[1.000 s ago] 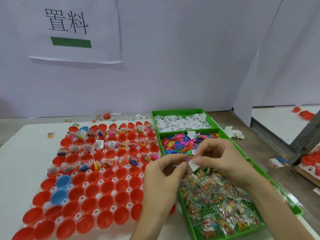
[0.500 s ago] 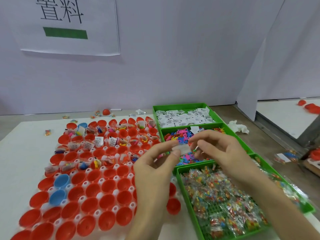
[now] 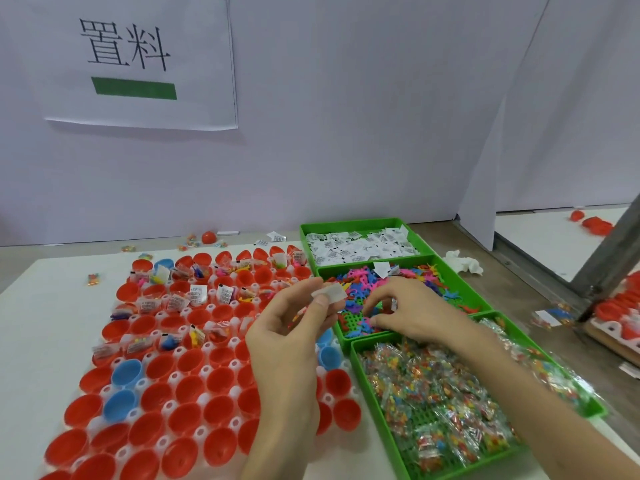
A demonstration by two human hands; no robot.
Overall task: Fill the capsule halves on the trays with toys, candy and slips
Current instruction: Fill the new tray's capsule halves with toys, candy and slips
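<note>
Red and a few blue capsule halves (image 3: 194, 362) stand in rows on a white tray (image 3: 204, 370); the far rows hold toys, candy and slips, the near rows are bare. My left hand (image 3: 294, 337) hovers over the tray's right side and pinches a white slip (image 3: 330, 293) between thumb and fingers. My right hand (image 3: 408, 311) reaches down into the green bin of colourful plastic toys (image 3: 412, 285), fingers curled among them; whether it holds one is hidden. A green bin of white slips (image 3: 360, 247) lies behind, a green bin of wrapped candy (image 3: 436, 403) in front.
Loose candy packets (image 3: 92, 278) and one red half (image 3: 209, 237) lie on the table behind the tray. A crumpled white tissue (image 3: 464, 265) sits right of the bins. A white partition wall with a paper sign (image 3: 138, 60) closes the back; more red halves lie at the far right.
My hands have parted: the left keeps the white slip, while the right has let go of it and dropped into the toy bin. The view has tilted slightly.
</note>
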